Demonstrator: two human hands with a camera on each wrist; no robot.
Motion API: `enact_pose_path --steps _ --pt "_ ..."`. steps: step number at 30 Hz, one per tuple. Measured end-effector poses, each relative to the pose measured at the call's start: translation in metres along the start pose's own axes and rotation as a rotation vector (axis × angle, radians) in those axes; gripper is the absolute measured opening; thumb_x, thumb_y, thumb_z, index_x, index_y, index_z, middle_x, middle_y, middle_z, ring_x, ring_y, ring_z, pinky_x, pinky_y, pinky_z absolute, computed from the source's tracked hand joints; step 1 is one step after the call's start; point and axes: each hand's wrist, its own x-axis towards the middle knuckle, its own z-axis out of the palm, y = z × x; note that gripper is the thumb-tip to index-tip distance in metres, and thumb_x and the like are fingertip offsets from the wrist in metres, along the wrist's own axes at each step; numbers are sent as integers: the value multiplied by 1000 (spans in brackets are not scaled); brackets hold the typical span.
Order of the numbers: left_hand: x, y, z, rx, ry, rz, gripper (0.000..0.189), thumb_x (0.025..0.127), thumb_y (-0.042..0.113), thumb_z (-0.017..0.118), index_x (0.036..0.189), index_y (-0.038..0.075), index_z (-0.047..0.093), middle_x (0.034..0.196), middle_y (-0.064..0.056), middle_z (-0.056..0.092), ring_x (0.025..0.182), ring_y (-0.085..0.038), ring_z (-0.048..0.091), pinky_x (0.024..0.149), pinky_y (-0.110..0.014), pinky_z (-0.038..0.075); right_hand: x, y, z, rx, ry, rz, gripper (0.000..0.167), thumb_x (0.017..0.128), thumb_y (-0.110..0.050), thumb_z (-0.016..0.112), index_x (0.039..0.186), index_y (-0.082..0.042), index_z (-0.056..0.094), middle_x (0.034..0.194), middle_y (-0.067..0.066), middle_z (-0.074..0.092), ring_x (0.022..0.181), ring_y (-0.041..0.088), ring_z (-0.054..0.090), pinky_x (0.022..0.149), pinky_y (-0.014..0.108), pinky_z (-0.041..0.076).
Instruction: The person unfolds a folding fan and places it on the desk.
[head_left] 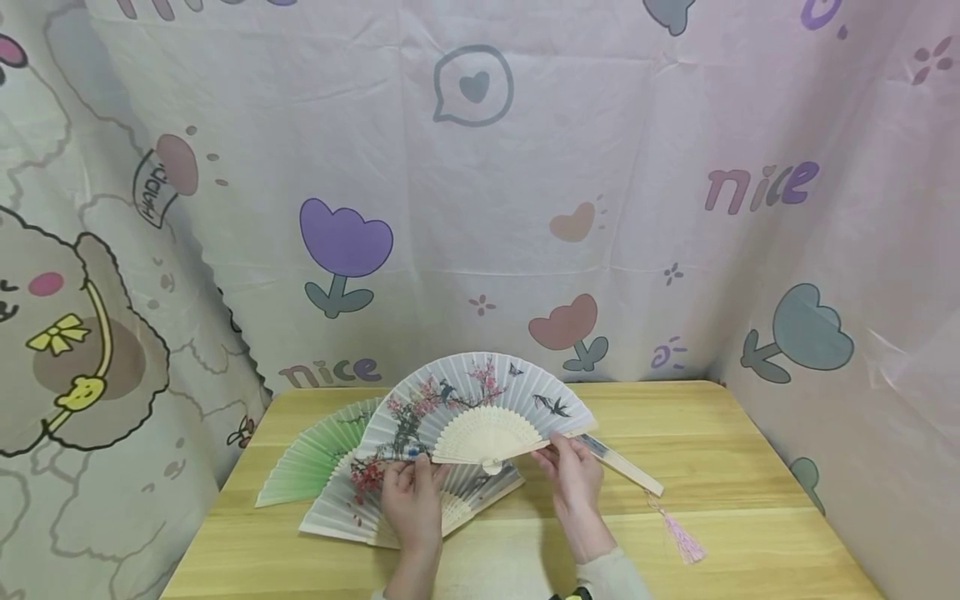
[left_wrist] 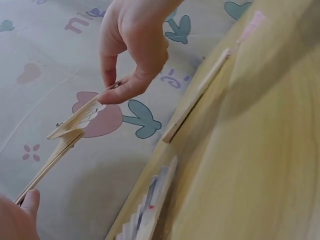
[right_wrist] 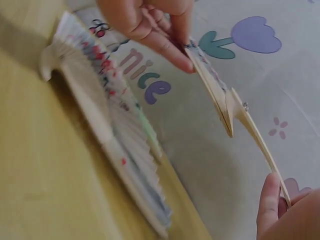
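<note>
An open white folding fan (head_left: 480, 387), painted with pink blossoms, dark branches and birds, is held up over the table in both hands. My left hand (head_left: 416, 500) pinches its left end rib, thumb in front. At the right end rib, my right hand (head_left: 576, 479) pinches between thumb and fingers. The left wrist view shows the fan (left_wrist: 65, 137) nearly edge-on, its pivot between the two hands. Beneath it a second spread fan (head_left: 337, 508), with red blossoms, lies on the table, partly hidden by my left hand. Behind that spreads a green fan (head_left: 315, 467), partly covered.
A closed folding fan (head_left: 630, 471) lies at the right on the wooden table (head_left: 720, 467), its pink tassel (head_left: 682, 537) pointing to the front. A printed cloth (head_left: 465, 208) hangs behind the table and along both sides.
</note>
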Motion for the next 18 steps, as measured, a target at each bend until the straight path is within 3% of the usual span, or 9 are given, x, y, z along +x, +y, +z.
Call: enact_pose_path --steps 4,7,10,18 --pt "-4 0 -6 51 -46 -31 18 104 -2 60 99 -15 48 88 -10 63 71 -15 73 76 -32 70 -3 1 -13 -61 -31 9 30 100 1 64 75 -8 49 76 1 66 65 12 69 70 24 68" --pt "-7 0 -10 85 -85 -90 19 105 2 61 100 -12 49 88 -9 64 73 -16 73 78 -33 70 -7 1 -23 -88 -50 18 31 101 0 64 75 -8 48 80 1 66 68 11 69 75 25 69" --pt "-10 -1 -15 130 -130 -151 20 106 7 61 106 -10 50 91 -10 65 77 -16 74 80 -31 69 -12 0 -33 -113 -48 23 28 100 -1 64 80 -7 47 83 2 67 70 12 70 78 26 69" --pt "-23 -8 -26 190 -234 -244 19 108 6 57 108 -11 50 96 -16 66 82 -17 76 85 -32 69 -28 -5 -60 -166 -22 54 26 103 -3 62 83 -5 45 92 3 64 77 12 70 86 30 69"
